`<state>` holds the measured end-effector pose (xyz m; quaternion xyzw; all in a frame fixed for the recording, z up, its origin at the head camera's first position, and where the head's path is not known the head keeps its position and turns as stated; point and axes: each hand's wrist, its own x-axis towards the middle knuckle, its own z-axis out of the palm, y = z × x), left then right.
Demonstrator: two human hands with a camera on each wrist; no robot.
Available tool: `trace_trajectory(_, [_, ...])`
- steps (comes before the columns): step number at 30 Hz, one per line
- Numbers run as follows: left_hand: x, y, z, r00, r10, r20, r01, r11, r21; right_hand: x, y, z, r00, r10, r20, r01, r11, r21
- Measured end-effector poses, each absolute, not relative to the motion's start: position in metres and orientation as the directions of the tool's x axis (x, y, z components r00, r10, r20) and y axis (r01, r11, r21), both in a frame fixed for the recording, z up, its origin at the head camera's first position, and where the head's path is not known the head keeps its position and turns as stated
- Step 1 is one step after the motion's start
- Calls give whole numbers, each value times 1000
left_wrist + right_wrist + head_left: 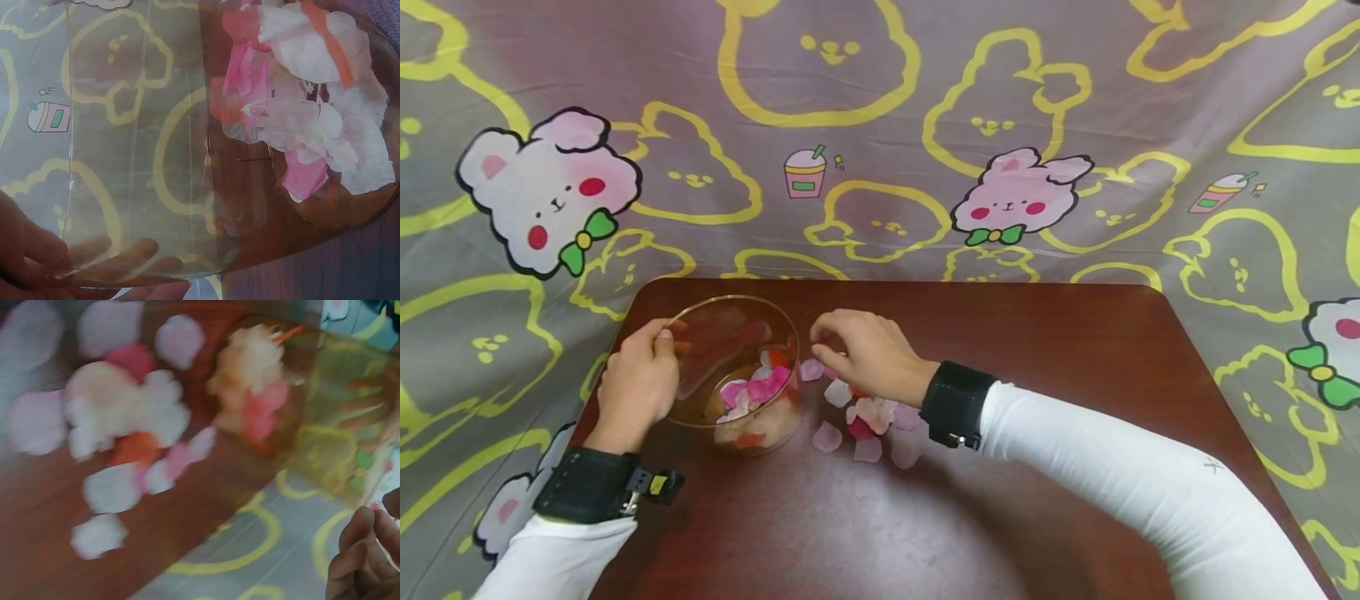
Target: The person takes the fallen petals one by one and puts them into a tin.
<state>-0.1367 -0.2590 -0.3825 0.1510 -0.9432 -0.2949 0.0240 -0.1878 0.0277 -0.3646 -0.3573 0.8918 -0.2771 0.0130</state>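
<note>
My left hand (638,379) grips a clear amber-tinted jar (679,423) by its left side near the rim. In the left wrist view its fingers (142,250) show through the see-through wall. Pink, white and orange artificial petals (340,125) lie in a heap at the bottom of the jar. To the right of the jar, my right hand (872,354) hovers over loose petals, its fingers bent with a gap between thumb and forefinger in the head view. Nothing shows between the right fingertips (361,522) in the right wrist view.
Several loose petals (827,437), pink, white, red and orange, are scattered on the dark wooden table (1037,350) beside the jar. A grey cloth (880,150) with yellow outlines and rabbit faces hangs behind and around the table. Both wrists wear black bands (957,403).
</note>
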Motion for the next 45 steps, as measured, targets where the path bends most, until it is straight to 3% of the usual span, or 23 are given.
trace_trajectory(4, [-136, -260, -383, -953, -300, -38, -269, 782, 563, -198, 52, -387, -799, -597, 77, -551, 673, -493])
trace_trajectory(10, [-136, -259, -383, -955, -297, -27, -258, 780, 570, -204, 84, -426, -837, -541, -84, -477, 796, -373])
trace_trajectory(23, [-137, -257, -382, -956, -293, -14, -247, 778, 577, -192, 110, -458, -794, -500, -345, -376, 850, -369])
trace_trajectory(37, [-136, -257, -383, -955, -296, -24, -256, 779, 573, -192, 111, -465, -819, -477, -319, -370, 864, -341])
trace_trajectory(45, [-136, -257, -382, -955, -295, -28, -257, 776, 576, -204, 101, -441, -845, -504, -181, -400, 819, -411])
